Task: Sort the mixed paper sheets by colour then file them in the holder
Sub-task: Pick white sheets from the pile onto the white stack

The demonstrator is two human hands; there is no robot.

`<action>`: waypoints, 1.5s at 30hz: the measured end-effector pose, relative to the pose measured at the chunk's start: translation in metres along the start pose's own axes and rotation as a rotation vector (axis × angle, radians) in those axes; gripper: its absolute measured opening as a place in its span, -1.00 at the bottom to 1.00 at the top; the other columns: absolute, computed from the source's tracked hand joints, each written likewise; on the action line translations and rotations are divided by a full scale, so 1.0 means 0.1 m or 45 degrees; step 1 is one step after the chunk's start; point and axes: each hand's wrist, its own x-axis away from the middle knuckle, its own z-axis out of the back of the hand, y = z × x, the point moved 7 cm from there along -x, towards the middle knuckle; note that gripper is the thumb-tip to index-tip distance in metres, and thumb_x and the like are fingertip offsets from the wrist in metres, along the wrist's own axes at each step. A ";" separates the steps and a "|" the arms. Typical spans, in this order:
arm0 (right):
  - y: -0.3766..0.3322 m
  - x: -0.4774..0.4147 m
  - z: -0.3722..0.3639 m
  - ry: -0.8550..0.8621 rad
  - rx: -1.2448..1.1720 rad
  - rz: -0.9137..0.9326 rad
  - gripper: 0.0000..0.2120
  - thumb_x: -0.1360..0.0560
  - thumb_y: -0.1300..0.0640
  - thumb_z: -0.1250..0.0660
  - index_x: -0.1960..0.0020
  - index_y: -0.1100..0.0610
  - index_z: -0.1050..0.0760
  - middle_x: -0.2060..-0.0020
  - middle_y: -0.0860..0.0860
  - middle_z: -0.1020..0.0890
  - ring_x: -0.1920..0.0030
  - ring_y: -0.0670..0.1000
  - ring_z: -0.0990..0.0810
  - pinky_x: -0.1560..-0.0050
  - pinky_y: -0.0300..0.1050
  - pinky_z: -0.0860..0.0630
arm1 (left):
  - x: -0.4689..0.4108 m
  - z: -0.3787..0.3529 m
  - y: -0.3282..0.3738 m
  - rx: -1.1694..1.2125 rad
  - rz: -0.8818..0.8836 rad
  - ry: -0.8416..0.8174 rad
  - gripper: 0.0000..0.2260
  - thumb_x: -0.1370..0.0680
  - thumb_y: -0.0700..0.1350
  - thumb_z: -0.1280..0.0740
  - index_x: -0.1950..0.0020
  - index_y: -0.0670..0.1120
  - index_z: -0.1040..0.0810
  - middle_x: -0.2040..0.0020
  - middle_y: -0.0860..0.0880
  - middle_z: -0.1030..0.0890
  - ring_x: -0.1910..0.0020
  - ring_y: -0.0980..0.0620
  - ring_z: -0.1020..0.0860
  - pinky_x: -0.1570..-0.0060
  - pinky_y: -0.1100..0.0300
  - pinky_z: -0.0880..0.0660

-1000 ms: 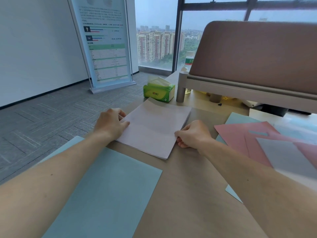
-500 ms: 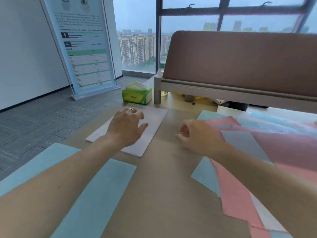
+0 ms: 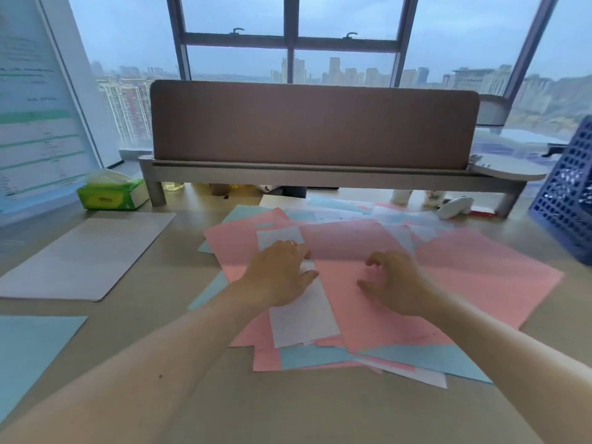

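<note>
Resting flat on a white sheet (image 3: pixel 301 318), left hand (image 3: pixel 278 275) has straight fingers and grips nothing. Right hand (image 3: pixel 398 285) is just beside it over a pink sheet (image 3: pixel 378 325), fingers loosely curled and empty; contact with the paper unclear. Both sheets belong to the mixed pile (image 3: pixel 487 277) of pink, blue and white, mid-desk (image 3: pixel 224 398). White stack (image 3: pixel 86 257) left; blue sheet (image 3: pixel 28 347) near left. Blue perforated holder (image 3: pixel 570 200) far right. Green tissue box (image 3: pixel 112 195) far left.
</note>
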 end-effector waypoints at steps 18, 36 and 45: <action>0.43 0.17 -0.08 0.079 -0.022 0.037 -0.42 -0.51 -0.30 -0.22 -0.39 0.02 -0.41 -0.29 -0.01 -0.48 -0.31 0.08 -0.44 -0.28 -0.03 -0.43 | -0.10 -0.29 0.41 1.682 1.210 -0.125 -0.72 -0.56 -0.07 -0.45 0.07 -0.17 -0.37 -0.06 -0.20 -0.47 0.02 -0.15 -0.58 -0.07 -0.03 -0.61; 0.54 0.20 -0.05 0.131 -0.220 0.072 -0.40 -0.51 -0.23 -0.31 -0.46 0.01 -0.33 -0.38 -0.03 -0.41 -0.39 0.07 -0.39 -0.37 -0.06 -0.34 | -0.29 -0.22 0.67 0.906 0.372 0.086 -0.76 -0.51 -0.28 -0.23 0.03 -0.08 -0.67 0.07 -0.07 -0.70 0.05 -0.13 -0.66 -0.02 -0.07 -0.64; 1.23 0.29 0.65 0.455 -1.288 -0.185 -0.60 -0.52 0.16 -0.45 -0.30 0.00 -0.42 -0.16 -0.01 -0.65 0.00 -0.02 -0.67 -0.04 -0.01 -0.63 | -0.39 0.20 0.85 1.554 0.090 0.339 -0.74 -0.63 -0.31 -0.27 -0.18 -0.05 -0.66 -0.12 -0.15 -0.70 0.00 -0.07 -0.66 -0.14 -0.08 -0.62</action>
